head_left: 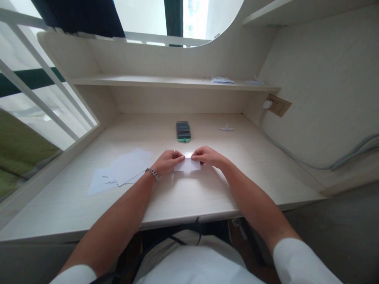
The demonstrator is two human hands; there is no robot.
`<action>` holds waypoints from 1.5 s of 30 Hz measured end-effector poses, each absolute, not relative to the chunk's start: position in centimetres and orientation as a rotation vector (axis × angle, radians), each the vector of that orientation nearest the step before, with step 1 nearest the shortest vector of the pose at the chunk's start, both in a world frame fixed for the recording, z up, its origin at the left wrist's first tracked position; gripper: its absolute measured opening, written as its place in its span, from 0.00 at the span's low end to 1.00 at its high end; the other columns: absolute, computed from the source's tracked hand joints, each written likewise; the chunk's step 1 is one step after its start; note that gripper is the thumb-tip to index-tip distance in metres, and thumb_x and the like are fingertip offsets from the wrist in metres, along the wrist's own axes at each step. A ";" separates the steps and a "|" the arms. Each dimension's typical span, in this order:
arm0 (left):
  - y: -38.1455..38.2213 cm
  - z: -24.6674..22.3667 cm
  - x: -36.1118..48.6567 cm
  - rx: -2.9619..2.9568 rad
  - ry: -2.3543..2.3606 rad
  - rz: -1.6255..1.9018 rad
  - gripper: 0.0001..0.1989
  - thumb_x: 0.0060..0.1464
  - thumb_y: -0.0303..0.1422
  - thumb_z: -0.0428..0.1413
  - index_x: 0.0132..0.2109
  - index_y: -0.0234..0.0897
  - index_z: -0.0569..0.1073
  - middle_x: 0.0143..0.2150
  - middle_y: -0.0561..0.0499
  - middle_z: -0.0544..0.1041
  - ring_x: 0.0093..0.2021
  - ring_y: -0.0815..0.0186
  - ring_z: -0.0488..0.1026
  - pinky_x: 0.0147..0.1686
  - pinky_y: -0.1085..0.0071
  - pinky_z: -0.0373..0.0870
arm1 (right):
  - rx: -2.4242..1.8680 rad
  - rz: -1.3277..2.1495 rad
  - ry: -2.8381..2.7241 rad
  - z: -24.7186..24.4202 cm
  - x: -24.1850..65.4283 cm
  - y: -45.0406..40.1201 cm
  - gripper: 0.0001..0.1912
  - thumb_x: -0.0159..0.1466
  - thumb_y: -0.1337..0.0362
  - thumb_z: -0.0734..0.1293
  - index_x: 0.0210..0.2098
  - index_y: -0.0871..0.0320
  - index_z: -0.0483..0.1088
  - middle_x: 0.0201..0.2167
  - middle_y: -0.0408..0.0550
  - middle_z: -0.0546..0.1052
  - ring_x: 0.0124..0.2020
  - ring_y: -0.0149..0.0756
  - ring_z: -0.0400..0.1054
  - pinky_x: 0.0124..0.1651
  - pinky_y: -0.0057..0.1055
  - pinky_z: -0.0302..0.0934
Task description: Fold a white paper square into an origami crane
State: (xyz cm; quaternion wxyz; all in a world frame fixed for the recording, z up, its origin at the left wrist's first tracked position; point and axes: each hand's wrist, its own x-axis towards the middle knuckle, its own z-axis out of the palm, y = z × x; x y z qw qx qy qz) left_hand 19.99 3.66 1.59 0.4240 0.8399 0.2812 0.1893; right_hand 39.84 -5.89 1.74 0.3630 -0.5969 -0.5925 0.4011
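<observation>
A small white sheet of paper (187, 165) is held by its far edge between both hands, just above the pale desk (189, 197). My left hand (169, 161), with a ring and a chain bracelet at the wrist, pinches the paper's far left part. At the far right part, my right hand (209, 156) pinches it between thumb and fingers. Beyond the hands lies a dark phone-like object (183, 131) with a green lower edge, its surface blurred. To the left, several loose white sheets (127, 165) overlap on the desk.
A small folded paper figure (226, 128) sits at the back right. Folded papers (222, 80) rest on the shelf (154, 82) above. At the right wall, a white plug (267, 104) is in a socket, its grey cable (284, 149) trailing along the desk's side.
</observation>
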 end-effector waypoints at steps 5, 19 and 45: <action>3.6 1.5 20.0 2.162 0.671 0.469 0.16 0.51 0.43 0.55 0.33 0.33 0.78 0.26 0.51 0.75 0.25 0.68 0.66 0.25 0.73 0.59 | -1.541 1.029 -1.537 1.8 40.1 -6.1 0.09 0.57 0.62 0.66 0.30 0.63 0.75 0.21 0.43 0.72 0.21 0.29 0.62 0.26 0.26 0.56; 3.1 2.5 19.5 2.279 0.708 0.525 0.14 0.51 0.41 0.53 0.30 0.34 0.76 0.25 0.52 0.74 0.26 0.67 0.67 0.26 0.73 0.59 | -1.550 0.985 -1.587 2.1 40.5 -6.1 0.06 0.53 0.66 0.65 0.27 0.62 0.74 0.19 0.41 0.71 0.21 0.28 0.62 0.25 0.25 0.54; 2.5 2.1 19.9 2.309 0.623 0.456 0.13 0.52 0.39 0.53 0.33 0.35 0.78 0.27 0.51 0.76 0.28 0.66 0.68 0.28 0.72 0.60 | -1.537 0.821 -1.699 1.9 39.0 -5.8 0.09 0.56 0.61 0.67 0.29 0.61 0.75 0.24 0.44 0.73 0.26 0.30 0.63 0.29 0.26 0.54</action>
